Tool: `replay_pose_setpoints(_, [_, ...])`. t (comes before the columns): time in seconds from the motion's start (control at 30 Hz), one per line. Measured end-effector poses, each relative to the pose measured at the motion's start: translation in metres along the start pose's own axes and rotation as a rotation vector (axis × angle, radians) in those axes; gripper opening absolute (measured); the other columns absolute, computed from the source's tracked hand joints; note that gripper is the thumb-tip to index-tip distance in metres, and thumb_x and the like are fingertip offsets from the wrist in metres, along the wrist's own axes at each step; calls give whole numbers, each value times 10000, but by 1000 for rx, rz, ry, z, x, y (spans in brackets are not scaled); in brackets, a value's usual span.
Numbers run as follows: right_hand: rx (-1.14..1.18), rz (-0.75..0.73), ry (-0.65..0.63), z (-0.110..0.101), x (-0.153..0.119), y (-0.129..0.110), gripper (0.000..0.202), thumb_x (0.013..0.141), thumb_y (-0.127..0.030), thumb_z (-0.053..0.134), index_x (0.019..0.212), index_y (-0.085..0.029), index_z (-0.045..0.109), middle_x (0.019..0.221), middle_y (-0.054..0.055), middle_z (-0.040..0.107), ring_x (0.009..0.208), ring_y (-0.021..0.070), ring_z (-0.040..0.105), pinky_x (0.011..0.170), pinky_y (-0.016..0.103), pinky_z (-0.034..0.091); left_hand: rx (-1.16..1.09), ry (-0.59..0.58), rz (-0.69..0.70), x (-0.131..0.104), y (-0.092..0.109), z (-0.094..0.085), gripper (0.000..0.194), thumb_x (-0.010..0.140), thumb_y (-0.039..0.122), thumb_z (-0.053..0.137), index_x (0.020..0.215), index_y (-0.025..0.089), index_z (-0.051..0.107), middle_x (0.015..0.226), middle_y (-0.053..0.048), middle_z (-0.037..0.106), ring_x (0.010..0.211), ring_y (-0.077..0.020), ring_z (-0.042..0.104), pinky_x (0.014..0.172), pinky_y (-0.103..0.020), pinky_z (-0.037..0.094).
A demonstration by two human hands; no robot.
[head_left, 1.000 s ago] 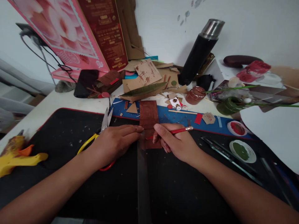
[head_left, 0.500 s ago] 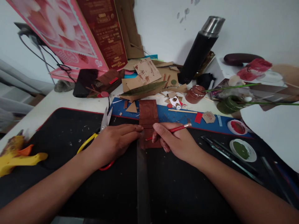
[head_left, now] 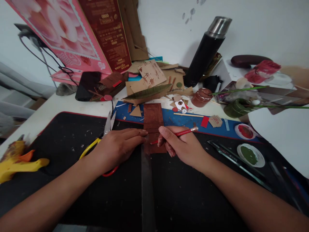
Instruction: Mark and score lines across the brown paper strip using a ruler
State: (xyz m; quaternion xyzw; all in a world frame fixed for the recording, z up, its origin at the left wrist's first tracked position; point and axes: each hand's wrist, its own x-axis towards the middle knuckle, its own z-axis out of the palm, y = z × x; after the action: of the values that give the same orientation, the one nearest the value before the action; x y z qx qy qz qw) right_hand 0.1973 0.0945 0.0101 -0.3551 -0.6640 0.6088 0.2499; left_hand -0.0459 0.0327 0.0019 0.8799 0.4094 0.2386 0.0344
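From my remote seat I compare this view with those of the last second, and I find very little changed: the picture drifts slightly, and the back end of the red pencil [head_left: 187, 131] sits a touch higher. The brown piece [head_left: 153, 116] stays where it was, lying flat in front of me, its far part over the blue strip [head_left: 178, 117] and its near part on the black mat [head_left: 116, 203].

My left hand [head_left: 118, 146] keeps its fingers stretched out and close together, pressing at the far end of the dark ruler [head_left: 147, 190], which lies along the piece's left edge; they grip nothing I can see, and the thumb is hidden. My right hand [head_left: 182, 141] has its fingers closed on the pencil, its tip close by the ruler; I cannot tell whether it touches the piece.

I judge the stillness to mean that ruler and piece are held steady for the pencil. The scissors [head_left: 107, 129] lie partly hidden behind my left hand and wrist.
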Motion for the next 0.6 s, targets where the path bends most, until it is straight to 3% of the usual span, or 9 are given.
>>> replay_pose_setpoints(0.6, [-33,-5,-36,-1,-2,0,514,1042,-612,476,778,-218,675,485,-67,512,425,95,504,485,250,388,5,18,-3,-1,0,2,246,984,97,533,1112,179,726,1196,-99,784,1059,-204,776,850,-315,673])
